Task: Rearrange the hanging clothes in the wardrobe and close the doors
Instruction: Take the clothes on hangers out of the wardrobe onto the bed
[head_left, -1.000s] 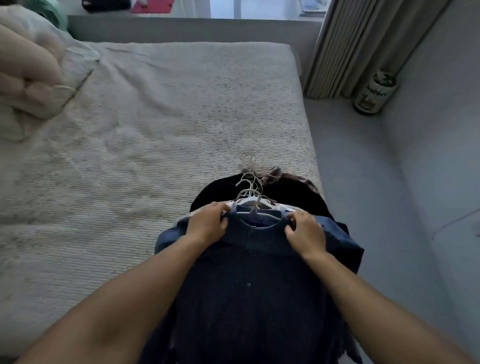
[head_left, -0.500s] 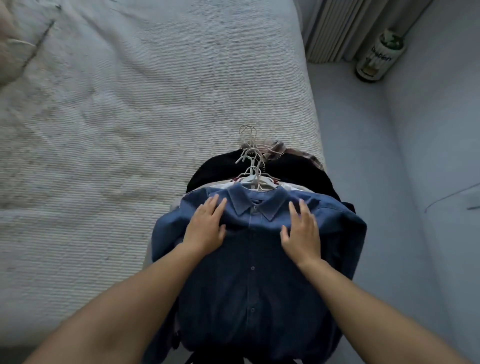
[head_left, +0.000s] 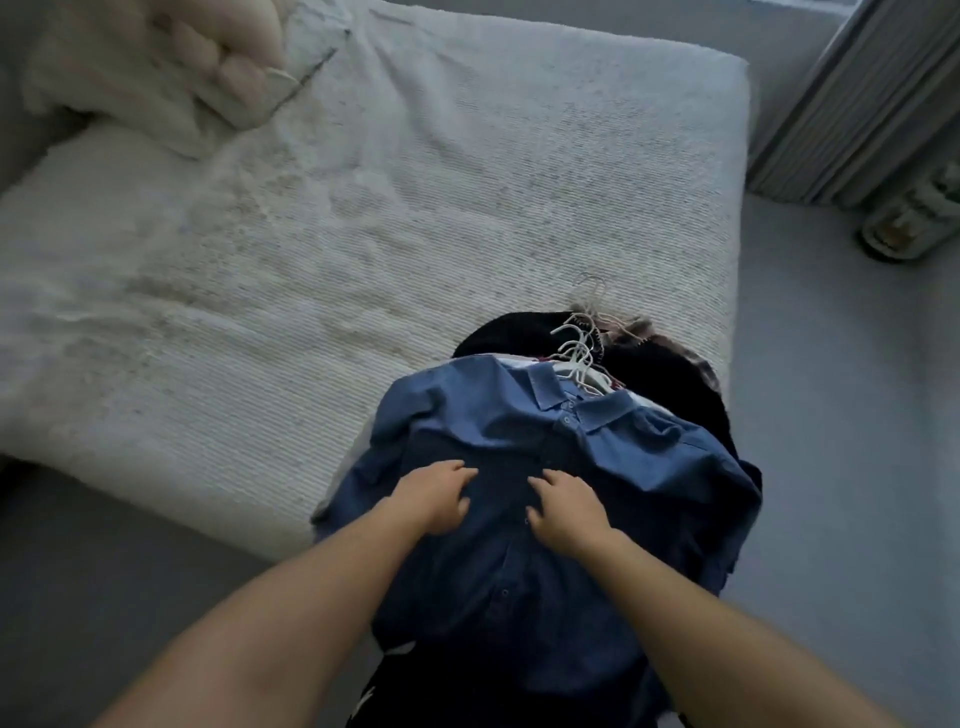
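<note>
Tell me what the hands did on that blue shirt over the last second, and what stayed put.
Both hands let go of the collar, flattened, then slid down the blue shirt. The left hand and right hand now rest on its chest with fingers loosely curled, closer together. The stack of clothes on white hangers stayed at the corner of the bed.

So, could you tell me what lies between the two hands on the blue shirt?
Only the shirt's buttoned front: left hand, right hand, blue shirt, seen in the head view.

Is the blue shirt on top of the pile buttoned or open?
Buttoned: the blue shirt has its placket closed below the collar, with both hands on its front.
</note>
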